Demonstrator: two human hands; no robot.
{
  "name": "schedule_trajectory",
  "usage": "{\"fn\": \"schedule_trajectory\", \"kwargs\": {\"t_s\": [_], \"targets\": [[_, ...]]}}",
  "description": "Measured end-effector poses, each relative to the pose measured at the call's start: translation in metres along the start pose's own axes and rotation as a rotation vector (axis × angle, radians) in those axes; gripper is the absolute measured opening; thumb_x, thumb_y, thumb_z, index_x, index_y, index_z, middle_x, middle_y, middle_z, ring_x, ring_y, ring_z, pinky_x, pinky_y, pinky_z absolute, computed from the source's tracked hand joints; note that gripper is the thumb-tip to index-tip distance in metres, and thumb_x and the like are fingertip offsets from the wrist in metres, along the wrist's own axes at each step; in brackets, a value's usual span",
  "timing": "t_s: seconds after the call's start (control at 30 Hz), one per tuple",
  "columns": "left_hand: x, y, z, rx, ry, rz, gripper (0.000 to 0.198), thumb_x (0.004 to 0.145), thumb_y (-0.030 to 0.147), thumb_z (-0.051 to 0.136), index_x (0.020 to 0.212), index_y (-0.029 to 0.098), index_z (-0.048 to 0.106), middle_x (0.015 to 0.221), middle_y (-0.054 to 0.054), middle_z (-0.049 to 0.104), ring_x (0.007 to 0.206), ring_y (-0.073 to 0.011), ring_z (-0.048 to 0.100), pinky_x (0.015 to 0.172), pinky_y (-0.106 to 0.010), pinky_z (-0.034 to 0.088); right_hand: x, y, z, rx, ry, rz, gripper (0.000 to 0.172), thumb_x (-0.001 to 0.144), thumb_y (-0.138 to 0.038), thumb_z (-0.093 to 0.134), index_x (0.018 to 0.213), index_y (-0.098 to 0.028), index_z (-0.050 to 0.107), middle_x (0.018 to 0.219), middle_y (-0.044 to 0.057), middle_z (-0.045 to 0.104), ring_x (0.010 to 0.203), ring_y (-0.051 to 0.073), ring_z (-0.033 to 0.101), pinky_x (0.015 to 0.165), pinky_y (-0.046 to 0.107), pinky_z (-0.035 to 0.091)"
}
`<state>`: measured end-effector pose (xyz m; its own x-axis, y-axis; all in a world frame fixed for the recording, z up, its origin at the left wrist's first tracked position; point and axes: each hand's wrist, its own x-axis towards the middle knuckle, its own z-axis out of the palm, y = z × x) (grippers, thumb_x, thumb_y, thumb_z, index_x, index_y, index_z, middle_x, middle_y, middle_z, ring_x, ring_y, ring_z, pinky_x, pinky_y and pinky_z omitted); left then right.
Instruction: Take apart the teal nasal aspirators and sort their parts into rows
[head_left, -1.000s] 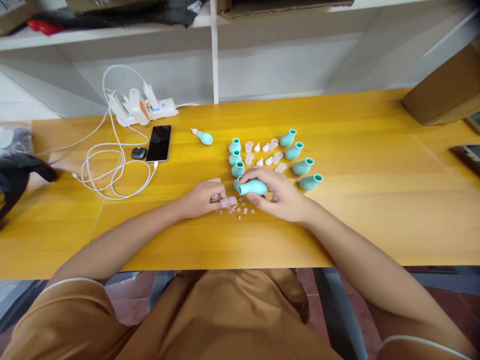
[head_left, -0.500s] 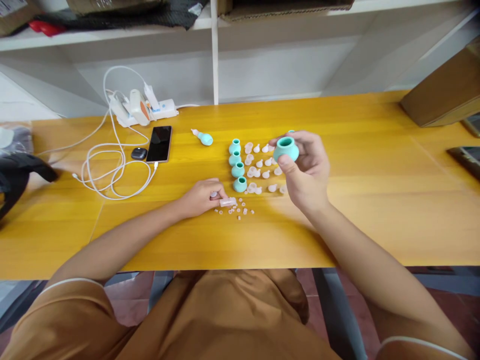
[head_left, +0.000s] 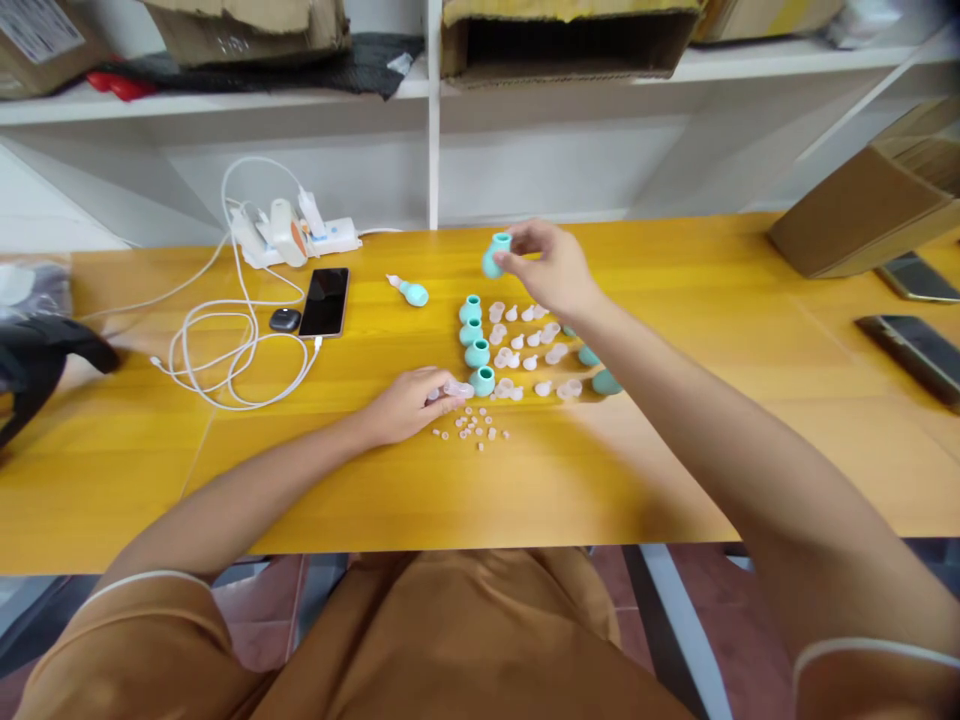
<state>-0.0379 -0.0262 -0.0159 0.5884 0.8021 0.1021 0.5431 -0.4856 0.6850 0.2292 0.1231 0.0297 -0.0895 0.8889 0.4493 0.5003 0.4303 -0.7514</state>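
Observation:
My right hand [head_left: 551,268] pinches a teal squeeze bulb [head_left: 496,257] with an open neck, holding it above the back of the table. My left hand [head_left: 414,405] is closed around small clear plastic pieces [head_left: 456,388], their exact shape unclear, beside the front bulb of a column of several upright teal bulbs [head_left: 477,353]. Right of that column lie rows of small translucent plastic parts [head_left: 531,362]. More teal bulbs [head_left: 606,382] show partly under my right forearm. Tiny pale rings [head_left: 478,431] are scattered in front of my left hand.
A joined teal bulb with a clear tip [head_left: 411,291] lies at the back left. Further left are a phone [head_left: 325,302], a black earbud case [head_left: 285,320], white cables and a power strip [head_left: 334,237]. A cardboard box [head_left: 862,215] and dark devices sit at right.
My right hand has carried the teal bulb left and toward the back of the table. My left hand keeps its plastic pieces near the front bulb. The camera view has tilted up slightly.

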Motion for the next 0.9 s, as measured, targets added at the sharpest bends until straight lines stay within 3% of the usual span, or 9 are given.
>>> {"fn": "schedule_trajectory", "kwargs": {"t_s": [0.1,0.23,0.4,0.53,0.67,0.77,0.83,0.9], "targets": [[0.000,0.001,0.000,0.012,-0.003,0.000,0.033,0.107,0.048,0.061,0.089,0.021,0.059,0.084,0.001,0.058,0.077,-0.0174,0.055,0.076,-0.031,0.038,0.030,-0.001,0.026,-0.191,-0.135,0.082,0.024,0.091,-0.019,0.079,0.114,-0.017,0.075,0.110,0.010,0.083,0.103,0.029,0.079,0.102,0.047,0.063],[-0.001,0.002,-0.001,0.018,0.003,0.004,0.035,0.107,0.050,0.062,0.087,0.021,0.058,0.083,0.001,0.056,0.076,-0.0170,0.053,0.075,-0.031,0.037,0.044,-0.003,0.048,-0.502,-0.382,0.104,0.023,0.095,-0.018,0.073,0.117,-0.016,0.079,0.119,0.013,0.084,0.114,0.031,0.078,0.109,0.046,0.059],[-0.001,0.000,-0.001,0.003,0.012,0.001,0.034,0.106,0.048,0.062,0.086,0.021,0.057,0.082,0.002,0.057,0.075,-0.0164,0.052,0.073,-0.030,0.036,0.052,-0.008,0.043,-0.567,-0.508,0.102,0.026,0.089,-0.020,0.084,0.114,-0.018,0.082,0.115,0.011,0.085,0.111,0.030,0.077,0.106,0.042,0.059],[-0.001,-0.001,0.000,0.002,0.033,-0.013,0.032,0.105,0.047,0.063,0.087,0.021,0.060,0.082,0.002,0.059,0.075,-0.0163,0.054,0.072,-0.029,0.037,0.053,-0.017,0.034,-0.597,-0.524,0.106,0.027,0.089,-0.020,0.083,0.115,-0.017,0.082,0.115,0.012,0.085,0.109,0.028,0.077,0.103,0.038,0.059],[-0.001,0.001,0.001,-0.024,0.075,-0.039,0.032,0.103,0.047,0.065,0.085,0.021,0.059,0.077,0.003,0.058,0.070,-0.0145,0.052,0.069,-0.028,0.035,0.041,-0.037,0.020,-0.606,-0.421,0.058,0.026,0.102,-0.021,0.063,0.121,-0.013,0.080,0.125,0.016,0.082,0.115,0.031,0.075,0.106,0.042,0.056],[-0.001,0.000,0.004,-0.062,0.126,-0.057,0.036,0.102,0.049,0.066,0.082,0.021,0.058,0.072,0.005,0.055,0.066,-0.0128,0.048,0.067,-0.028,0.034,0.016,-0.064,0.003,-0.458,-0.394,-0.135,0.027,0.104,-0.030,0.061,0.115,-0.015,0.082,0.121,0.014,0.082,0.108,0.030,0.075,0.103,0.043,0.054],[-0.001,-0.001,0.005,-0.083,0.159,-0.062,0.038,0.101,0.050,0.065,0.080,0.020,0.058,0.069,0.006,0.053,0.064,-0.0118,0.046,0.065,-0.028,0.033,-0.009,-0.085,-0.004,-0.311,-0.627,-0.245,0.026,0.102,-0.041,0.069,0.109,-0.020,0.082,0.114,0.010,0.083,0.101,0.027,0.074,0.094,0.038,0.054],[-0.002,-0.003,0.006,-0.096,0.176,-0.060,0.038,0.101,0.050,0.065,0.078,0.020,0.057,0.067,0.006,0.051,0.062,-0.0111,0.044,0.064,-0.028,0.033,-0.036,-0.102,-0.005,-0.279,-0.821,-0.262,0.027,0.095,-0.046,0.080,0.107,-0.022,0.081,0.112,0.007,0.082,0.095,0.024,0.073,0.086,0.034,0.051]]}}
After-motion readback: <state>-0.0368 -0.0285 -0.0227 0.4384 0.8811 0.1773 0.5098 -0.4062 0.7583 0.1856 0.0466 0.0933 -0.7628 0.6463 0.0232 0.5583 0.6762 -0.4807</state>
